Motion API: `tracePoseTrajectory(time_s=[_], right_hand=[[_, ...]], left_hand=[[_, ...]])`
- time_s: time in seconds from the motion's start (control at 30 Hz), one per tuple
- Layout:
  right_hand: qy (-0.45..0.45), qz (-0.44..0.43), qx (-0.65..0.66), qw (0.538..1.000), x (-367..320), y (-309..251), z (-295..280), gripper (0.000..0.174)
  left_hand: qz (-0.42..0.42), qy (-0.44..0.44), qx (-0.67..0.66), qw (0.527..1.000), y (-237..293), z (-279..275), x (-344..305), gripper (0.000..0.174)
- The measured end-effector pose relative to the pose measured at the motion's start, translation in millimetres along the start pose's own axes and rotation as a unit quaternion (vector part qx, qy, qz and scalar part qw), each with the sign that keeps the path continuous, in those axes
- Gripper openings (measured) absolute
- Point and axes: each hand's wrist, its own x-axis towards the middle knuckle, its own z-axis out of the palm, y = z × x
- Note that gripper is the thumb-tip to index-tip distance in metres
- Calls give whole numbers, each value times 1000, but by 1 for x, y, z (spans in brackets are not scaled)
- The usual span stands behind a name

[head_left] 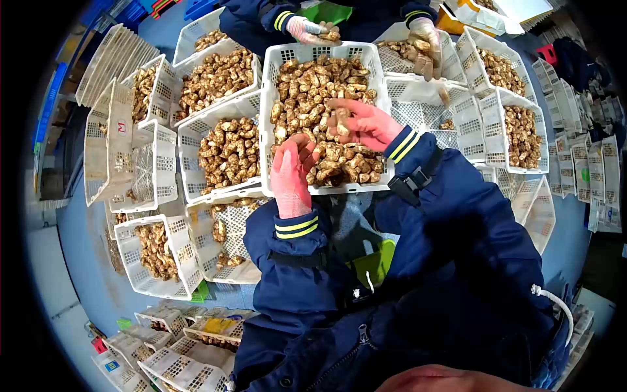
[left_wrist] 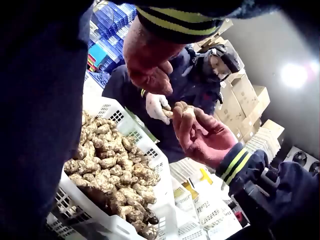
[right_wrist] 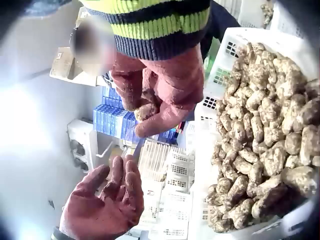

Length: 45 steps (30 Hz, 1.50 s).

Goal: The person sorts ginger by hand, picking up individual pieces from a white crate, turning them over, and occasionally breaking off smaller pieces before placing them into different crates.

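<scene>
My right hand (head_left: 369, 127), in a pink work glove, pinches a small knobby, soil-stained tuber-like piece (right_wrist: 146, 112) between thumb and fingers, above a heaped crate. In the left wrist view the same piece (left_wrist: 187, 110) shows at the fingertips. My left hand (head_left: 294, 175), gloved alike, hovers at the crate's near left side; its fingers are loosely bent, and the palm (right_wrist: 102, 210) shows nothing in it. Below both hands, the white perforated crate (head_left: 266, 117) holds a pile of brown-and-white pieces (head_left: 326, 85).
Across the crate, another person's gloved hand (head_left: 313, 31) holds a piece; their other hand (head_left: 426, 46) is over a crate at the right. More filled white crates (head_left: 189, 153) flank the pile. A crate (head_left: 467, 134) on the right holds only a few pieces. Stacked crates (head_left: 121, 62) stand left.
</scene>
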Motion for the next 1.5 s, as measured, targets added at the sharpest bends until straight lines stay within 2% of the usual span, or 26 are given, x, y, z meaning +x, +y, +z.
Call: tracePoseTrajectory(time_s=[0.23,0.37,0.4,0.43,0.47,0.5,0.53,0.57,0.63,0.67,0.7,0.77,0.83,0.87,0.9,0.97,1.0,1.03,1.1,1.13,1.17,1.23,1.27,1.3,1.43,1.5], right_hand=[[55,23,-85,995,1,1,-29,45],[238,117,-133,955,2,-11,-90,35],[160,-35,-273,948,4,1,-138,22],[305,3,-15,952,10,-11,-156,11],[266,-51,32,962,21,-21,-218,12],[394,-150,75,903,15,-44,-183,19],[431,-147,90,886,17,-52,-219,26],[487,-206,33,848,23,-53,-215,31],[422,-158,-146,881,46,-39,-193,35],[355,-91,-337,868,58,-30,-169,34],[271,-21,-510,816,70,-17,-141,34],[203,-30,-759,618,90,17,-103,31],[177,-48,-877,443,108,47,-97,28],[143,42,-903,403,117,50,-93,26],[137,14,-915,380,116,57,-89,28],[150,62,-900,405,116,55,-77,29],[161,47,-848,503,108,47,-74,35],[160,-49,-779,604,99,50,-92,39],[159,-25,-712,684,79,24,-86,42],[189,62,-629,751,64,3,-71,41],[173,10,-638,750,51,-4,-75,44],[155,43,-483,861,33,-14,-82,45],[143,23,-438,887,22,-18,-82,47],[129,52,-343,929,12,-21,-82,49],[197,43,-151,968,-9,-18,-98,44],[314,58,-74,945,-3,-15,-124,36]], left_hand=[[0,6,6,1000,2,1,0,36],[7,5,13,1000,6,-1,-4,38],[5,6,12,1000,6,-1,-4,39],[8,0,14,1000,5,-1,-5,38],[8,-2,17,1000,6,1,-5,38],[8,-4,20,1000,7,3,-5,38],[6,-1,20,1000,7,5,-6,38],[5,0,16,1000,8,8,-6,38],[1,3,12,1000,10,10,-7,38],[-1,10,20,1000,10,11,-7,38],[-3,16,29,999,11,12,-7,38],[-3,17,36,999,14,14,-10,37],[5,15,31,999,16,12,-9,36],[3,14,27,1000,16,10,-8,36],[8,15,19,1000,15,8,-8,37],[8,11,14,1000,16,7,-9,36],[17,17,14,1000,16,7,-9,36],[29,20,13,999,16,8,-8,35],[31,28,8,999,16,5,-6,34],[34,27,2,999,16,4,-6,34],[37,26,-5,999,16,4,-6,33],[33,12,13,999,15,4,-7,39],[34,13,16,999,12,3,-6,38],[35,16,20,999,11,2,-5,38],[27,31,0,999,13,4,-4,33],[8,31,15,999,13,2,-4,35]])
